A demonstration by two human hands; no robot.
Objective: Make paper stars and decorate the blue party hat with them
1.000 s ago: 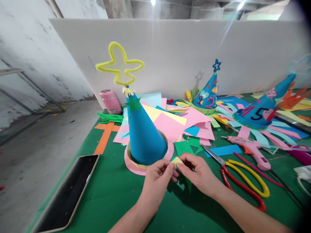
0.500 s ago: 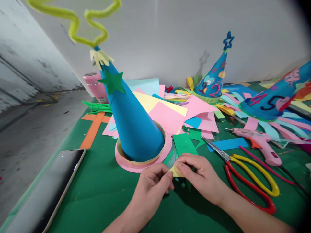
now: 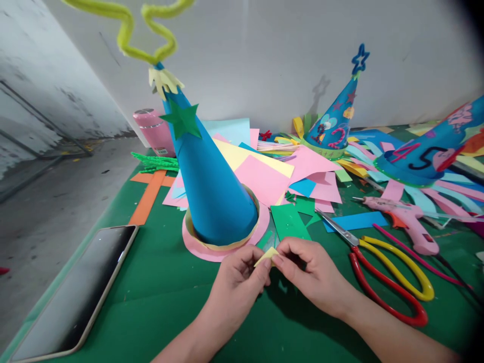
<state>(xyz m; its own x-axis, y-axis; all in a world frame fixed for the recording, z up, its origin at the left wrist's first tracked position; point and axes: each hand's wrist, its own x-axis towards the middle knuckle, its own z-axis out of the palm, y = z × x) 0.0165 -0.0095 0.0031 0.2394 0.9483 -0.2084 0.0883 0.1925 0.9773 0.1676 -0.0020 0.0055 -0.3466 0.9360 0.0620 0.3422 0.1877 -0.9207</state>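
Observation:
Between my two hands is a small folded piece of pale yellow paper [image 3: 267, 256]. My left hand [image 3: 242, 275] pinches its left side between thumb and fingers. From the other side, my right hand [image 3: 308, 264] grips its right end with thumb and forefinger. Just behind my hands leans a blue paper cone hat [image 3: 217, 196] with a pink brim [image 3: 194, 247], a green star [image 3: 182, 118] and a fringed yellow collar [image 3: 165, 82]. A bent yellow pipe cleaner [image 3: 128, 33] rises from its tip, cut off by the frame's top.
Scissors [image 3: 353, 239] with red and yellow handles lie right of my hands, near a pink glue gun [image 3: 403, 217]. A phone [image 3: 75, 292] rests at left. Coloured paper sheets [image 3: 260, 176], a pink bottle [image 3: 154, 131] and two decorated hats [image 3: 333, 121] stand behind.
The yellow paper has turned in my fingers and now tilts up to the right, with more showing at the left hand. My right fingers have shifted slightly left. The view has moved a little.

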